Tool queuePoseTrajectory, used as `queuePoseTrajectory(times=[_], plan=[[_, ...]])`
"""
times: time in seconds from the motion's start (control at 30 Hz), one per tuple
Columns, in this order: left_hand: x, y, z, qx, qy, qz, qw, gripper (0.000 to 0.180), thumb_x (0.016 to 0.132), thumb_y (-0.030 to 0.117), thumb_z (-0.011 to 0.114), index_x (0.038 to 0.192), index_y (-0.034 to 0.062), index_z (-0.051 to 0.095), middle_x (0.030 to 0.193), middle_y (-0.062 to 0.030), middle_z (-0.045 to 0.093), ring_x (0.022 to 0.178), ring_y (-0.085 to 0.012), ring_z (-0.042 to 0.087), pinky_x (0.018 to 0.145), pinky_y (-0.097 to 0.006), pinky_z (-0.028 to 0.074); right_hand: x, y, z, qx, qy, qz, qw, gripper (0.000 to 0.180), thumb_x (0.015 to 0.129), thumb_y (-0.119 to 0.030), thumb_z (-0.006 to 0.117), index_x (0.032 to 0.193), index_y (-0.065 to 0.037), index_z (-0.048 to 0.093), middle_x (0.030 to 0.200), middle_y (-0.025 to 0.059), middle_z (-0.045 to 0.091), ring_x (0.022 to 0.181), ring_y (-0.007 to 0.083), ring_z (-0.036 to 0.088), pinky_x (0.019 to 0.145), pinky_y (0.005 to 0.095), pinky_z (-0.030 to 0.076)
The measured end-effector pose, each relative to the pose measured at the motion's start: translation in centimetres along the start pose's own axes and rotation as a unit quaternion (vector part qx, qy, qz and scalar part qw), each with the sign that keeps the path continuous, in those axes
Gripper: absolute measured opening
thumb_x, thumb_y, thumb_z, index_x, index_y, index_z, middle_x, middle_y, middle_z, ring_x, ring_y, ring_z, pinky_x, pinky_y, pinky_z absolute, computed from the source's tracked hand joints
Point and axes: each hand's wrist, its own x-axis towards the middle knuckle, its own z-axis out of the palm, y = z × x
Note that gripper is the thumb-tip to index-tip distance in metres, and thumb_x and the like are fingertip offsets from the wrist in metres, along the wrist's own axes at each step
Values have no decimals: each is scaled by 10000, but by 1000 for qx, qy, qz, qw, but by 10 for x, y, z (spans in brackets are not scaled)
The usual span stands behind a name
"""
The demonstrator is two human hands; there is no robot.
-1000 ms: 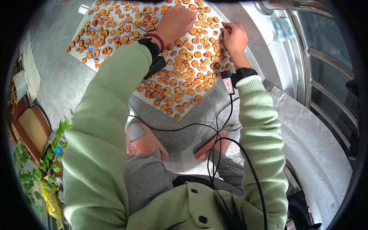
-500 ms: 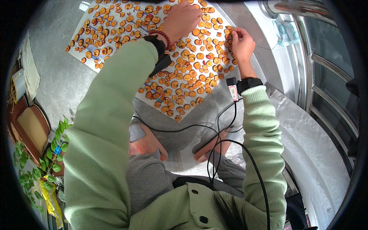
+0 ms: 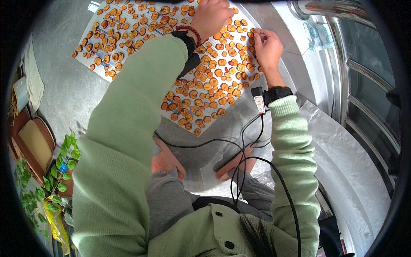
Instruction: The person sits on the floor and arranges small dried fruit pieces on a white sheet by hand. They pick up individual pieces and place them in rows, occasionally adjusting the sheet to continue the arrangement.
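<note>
Many thin fruit slices (image 3: 222,62), orange inside with dark reddish skins, lie spread over a white sheet (image 3: 204,127) on the floor. My left hand (image 3: 212,18) reaches across its far part, back of the hand up. Its fingers curl down together among the slices, their tips hidden from view. By the sheet's right edge, my right hand (image 3: 269,48) has thumb and forefinger drawn together close to a slice. Whatever is between those fingertips is too small to make out. A dark red bead bracelet (image 3: 190,31) and a black strap circle my left wrist.
Black cables (image 3: 244,150) hang from a device at my right wrist and run between my feet. A leafy plant (image 3: 64,158) and a brown chair-like piece (image 3: 36,143) stand at left. Metal railings (image 3: 372,73) and a pale curved ledge (image 3: 342,154) line the right.
My left hand and forearm have moved to the right over the slices, and slightly farther away. My right hand has shifted a little to the left, fingers still drawn together.
</note>
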Motion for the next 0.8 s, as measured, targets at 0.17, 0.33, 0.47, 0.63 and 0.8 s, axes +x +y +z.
queuePoseTrajectory(times=[0.17, 0.33, 0.47, 0.63, 0.8], plan=[[-8, 11, -15, -19, -29, 28, 999, 321, 976, 176, 413, 1252, 40, 506, 1176, -148, 595, 1052, -262, 594, 912, -335, 473, 19, 1, 18, -61, -18, -98, 993, 158, 770, -183, 669, 873, -69, 706, 814, 139, 656, 826, 313, 612, 752, 414, 492], [-20, 17, -26, 69, 17, 89, 994, 279, 960, 125, 413, 1201, 40, 525, 1157, -138, 596, 1040, -268, 592, 888, -334, 486, 26, -1, 30, -76, -44, -96, 992, 175, 770, -226, 673, 861, -82, 711, 800, 162, 656, 786, 337, 615, 728, 422, 499], [-25, 24, -34, 157, 46, 143, 976, 280, 946, 104, 421, 1201, 55, 526, 1147, -121, 595, 1021, -274, 594, 867, -332, 495, 28, -2, 33, -97, -42, -101, 989, 173, 783, -212, 660, 876, -71, 699, 804, 145, 659, 751, 327, 624, 697, 408, 506], [-34, 45, -44, 213, 72, 130, 966, 276, 943, 115, 430, 1196, 102, 540, 1137, -86, 597, 983, -259, 604, 811, -334, 512, 28, 5, 37, -135, -40, -63, 988, 195, 809, -183, 638, 970, -79, 676, 820, 109, 678, 748, 282, 652, 687, 366, 513], [-36, 53, -53, 268, 104, 170, 943, 253, 937, 145, 458, 1158, 108, 574, 1118, -64, 604, 936, -234, 616, 758, -318, 524, 28, 13, 39, -51, -45, -13, 998, 214, 847, -179, 608, 1040, -98, 652, 803, 114, 681, 738, 273, 659, 682, 349, 511]])
